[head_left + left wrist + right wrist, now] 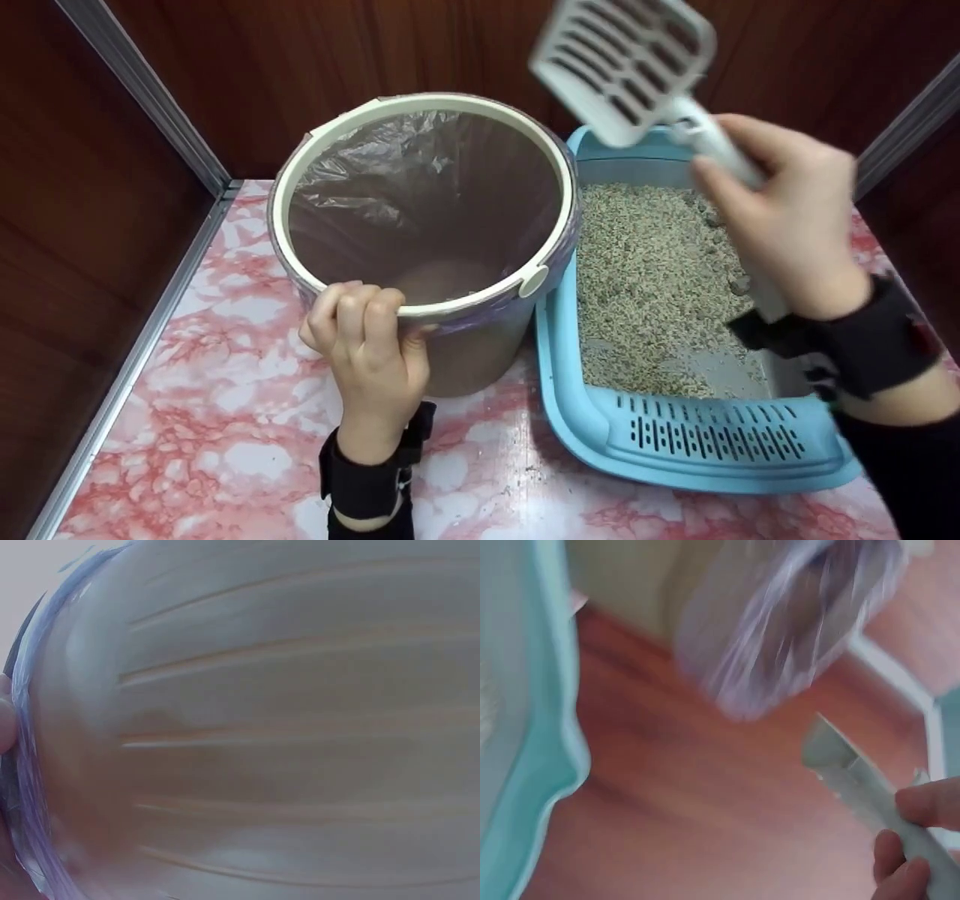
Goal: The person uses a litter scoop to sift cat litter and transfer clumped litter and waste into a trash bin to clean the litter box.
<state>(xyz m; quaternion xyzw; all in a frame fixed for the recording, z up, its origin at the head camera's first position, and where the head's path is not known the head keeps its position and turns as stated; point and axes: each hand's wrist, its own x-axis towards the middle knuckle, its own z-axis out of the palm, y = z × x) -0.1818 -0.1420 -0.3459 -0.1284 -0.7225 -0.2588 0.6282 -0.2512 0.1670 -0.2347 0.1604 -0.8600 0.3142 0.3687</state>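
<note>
A round trash bin (469, 364) with a cream rim and a thin purplish bag (375, 161) lining it stands left of centre. My left hand (367, 337) grips its near rim, fingers curled over the edge; the left wrist view is filled by the ribbed bin wall (300, 705). My right hand (795, 202) holds a light grey slotted litter scoop (709, 135) by its handle, raised over the far part of the blue litter box (556, 382). No litter shows on the scoop's blade. In the right wrist view, fingers and thumb pinch the scoop handle (877, 799).
Sandy litter (645, 277) with darker clumps at its right side lies in the box, thinner at the near end. Box and bin stand side by side on a red-and-white marbled surface (247, 457). Dark wood panels (247, 67) with metal edging enclose the back and sides.
</note>
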